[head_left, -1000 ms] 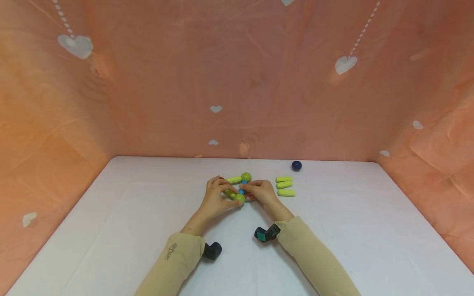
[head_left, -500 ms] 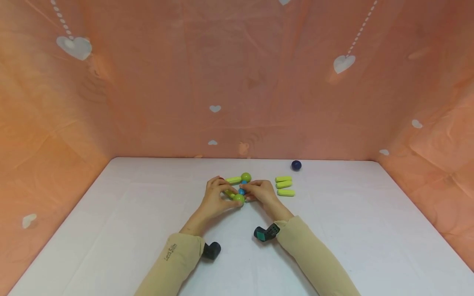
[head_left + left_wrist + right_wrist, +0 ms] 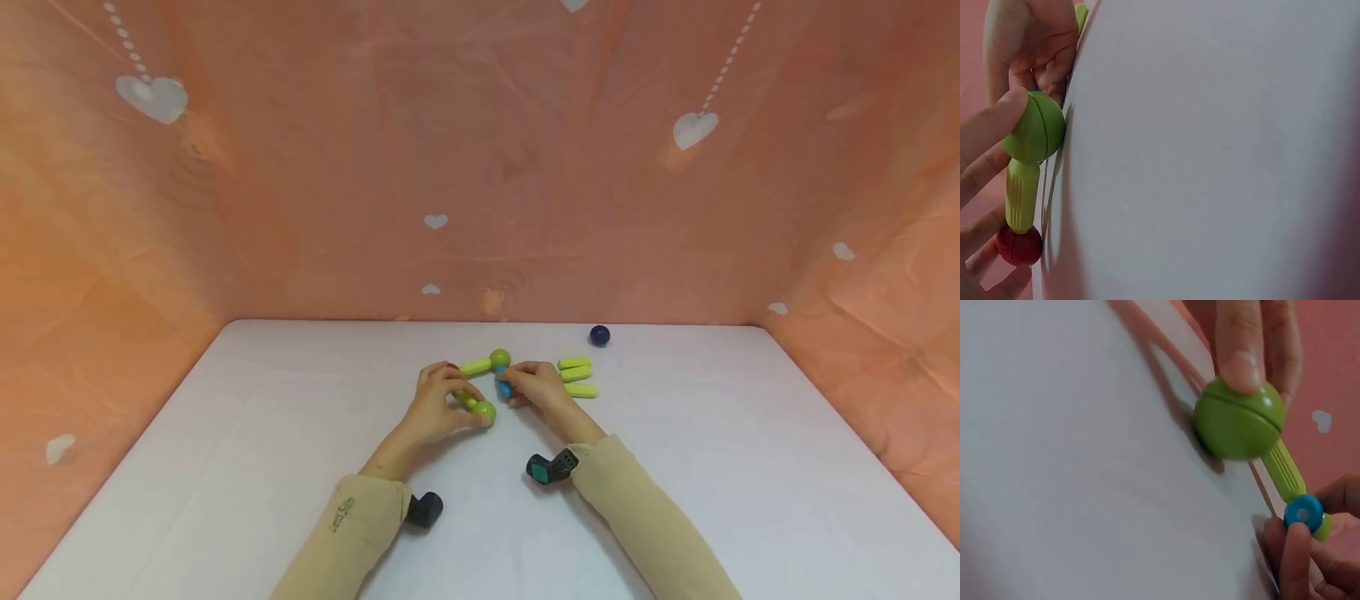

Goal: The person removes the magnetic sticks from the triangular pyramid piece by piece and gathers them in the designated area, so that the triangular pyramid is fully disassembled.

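My left hand (image 3: pixel 438 404) grips the near green ball (image 3: pixel 486 412) with its thumb. A yellow-green ridged rod (image 3: pixel 1022 197) joins that ball to a red ball (image 3: pixel 1019 245), which the other fingers touch. Another yellow-green rod (image 3: pixel 476 367) runs from the left hand to the far green ball (image 3: pixel 500 358). Between thumb and fingers, my right hand (image 3: pixel 542 390) pinches a short blue rod (image 3: pixel 504 387). Its far end lies at the far green ball, while its near end (image 3: pixel 1304 514) faces the right wrist camera, apart from the near ball. The fingers hide part of the blue rod.
Several loose things lie on the white table (image 3: pixel 697 467): three yellow-green rods (image 3: pixel 576 373) right of the right hand, and a dark blue ball (image 3: pixel 600 336) near the back edge. An orange cloth with hearts (image 3: pixel 480 167) encloses the back and sides.
The blue rod's near end has swung right, away from the near green ball, as my right hand shifted right. The near ball has moved slightly toward me with the left fingers.
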Demonstrator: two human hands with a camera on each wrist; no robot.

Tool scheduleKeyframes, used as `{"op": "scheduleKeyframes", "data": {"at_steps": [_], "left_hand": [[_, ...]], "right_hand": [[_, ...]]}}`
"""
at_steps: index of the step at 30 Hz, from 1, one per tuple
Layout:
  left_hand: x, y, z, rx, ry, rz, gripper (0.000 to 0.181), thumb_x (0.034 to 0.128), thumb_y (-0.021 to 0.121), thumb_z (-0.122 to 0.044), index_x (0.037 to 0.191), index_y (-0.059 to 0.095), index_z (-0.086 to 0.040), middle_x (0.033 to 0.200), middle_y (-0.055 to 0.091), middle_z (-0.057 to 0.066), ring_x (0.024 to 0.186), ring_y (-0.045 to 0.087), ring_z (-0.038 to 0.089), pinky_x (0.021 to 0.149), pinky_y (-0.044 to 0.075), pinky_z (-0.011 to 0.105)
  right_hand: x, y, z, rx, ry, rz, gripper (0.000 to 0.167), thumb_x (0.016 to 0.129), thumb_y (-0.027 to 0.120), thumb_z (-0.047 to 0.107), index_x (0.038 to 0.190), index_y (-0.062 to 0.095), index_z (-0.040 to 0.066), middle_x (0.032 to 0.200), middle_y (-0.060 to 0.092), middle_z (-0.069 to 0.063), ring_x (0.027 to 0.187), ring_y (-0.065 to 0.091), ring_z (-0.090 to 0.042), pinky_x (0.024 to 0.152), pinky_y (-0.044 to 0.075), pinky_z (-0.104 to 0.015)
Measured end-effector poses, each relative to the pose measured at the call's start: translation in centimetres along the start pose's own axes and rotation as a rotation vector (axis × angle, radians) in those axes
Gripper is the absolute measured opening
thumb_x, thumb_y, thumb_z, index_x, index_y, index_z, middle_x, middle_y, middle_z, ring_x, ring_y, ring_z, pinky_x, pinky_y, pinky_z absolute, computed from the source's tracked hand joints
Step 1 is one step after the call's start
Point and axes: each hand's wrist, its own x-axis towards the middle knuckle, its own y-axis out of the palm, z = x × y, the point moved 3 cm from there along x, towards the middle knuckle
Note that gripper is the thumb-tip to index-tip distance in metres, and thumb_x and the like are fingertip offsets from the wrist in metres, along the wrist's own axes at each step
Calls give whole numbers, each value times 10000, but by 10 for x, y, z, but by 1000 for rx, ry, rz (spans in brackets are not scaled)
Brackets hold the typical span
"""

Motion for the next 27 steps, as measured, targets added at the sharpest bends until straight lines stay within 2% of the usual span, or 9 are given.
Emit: {"op": "scheduleKeyframes", "data": {"at_steps": [5, 9, 12, 15, 17, 20, 23, 27], "left_hand": [[0, -1, 0, 5, 38, -7, 257, 669, 873, -192, 868, 744, -94, 1200, 571, 182, 1353, 259, 367, 1124, 228, 565], [0, -1, 0, 2, 44, -2, 260, 669, 872, -194, 873, 743, -96, 1206, 565, 179, 1348, 256, 364, 1124, 225, 560], [0, -3, 0, 14, 31, -4, 253, 672, 873, -203, 870, 744, -112, 1211, 571, 168, 1349, 258, 362, 1113, 240, 572], [0, -4, 1, 7, 0, 6, 252, 675, 873, -211, 875, 747, -124, 1229, 570, 152, 1367, 238, 347, 1116, 239, 577], [1, -5, 1, 2, -13, 14, 252, 679, 871, -218, 880, 748, -129, 1243, 566, 147, 1380, 222, 338, 1123, 230, 575], [1, -6, 2, 7, 5, 20, 256, 678, 870, -210, 884, 746, -119, 1239, 563, 160, 1371, 223, 353, 1117, 228, 585], [2, -8, 2, 6, 17, 20, 258, 677, 869, -197, 886, 745, -109, 1237, 560, 169, 1368, 221, 360, 1118, 215, 584], [2, -9, 4, 1, 14, 26, 262, 682, 865, -193, 899, 745, -106, 1250, 554, 167, 1372, 213, 353, 1122, 209, 580]], "right_hand": [[-2, -5, -2, -37, -51, 14, 309, 872, 622, 119, 1131, 652, -47, 698, 580, 13, 515, 488, -54, 500, 430, -176], [-7, -11, -4, -23, -107, 59, 335, 881, 618, 115, 1166, 629, -61, 684, 604, 26, 528, 525, -51, 525, 466, -186], [-11, -16, -5, -20, -139, 126, 367, 893, 616, 116, 1223, 600, -43, 729, 626, -1, 596, 568, -75, 568, 514, -216], [-17, -22, -4, -57, -174, 190, 388, 915, 596, 131, 1271, 571, -21, 870, 635, -62, 711, 589, -98, 639, 554, -257], [-20, -27, -4, -102, -198, 206, 389, 918, 595, 137, 1285, 573, 9, 961, 629, -106, 753, 603, -119, 674, 563, -277], [-25, -36, -3, -188, -240, 220, 395, 922, 597, 156, 1300, 571, 46, 1053, 611, -139, 755, 623, -141, 685, 548, -284], [-29, -45, -3, -242, -257, 220, 396, 908, 630, 175, 1287, 583, 71, 1047, 617, -129, 719, 634, -145, 666, 519, -273], [-32, -56, -3, -250, -289, 229, 378, 894, 657, 181, 1236, 602, 30, 1046, 629, -136, 740, 634, -144, 695, 516, -279]]}}
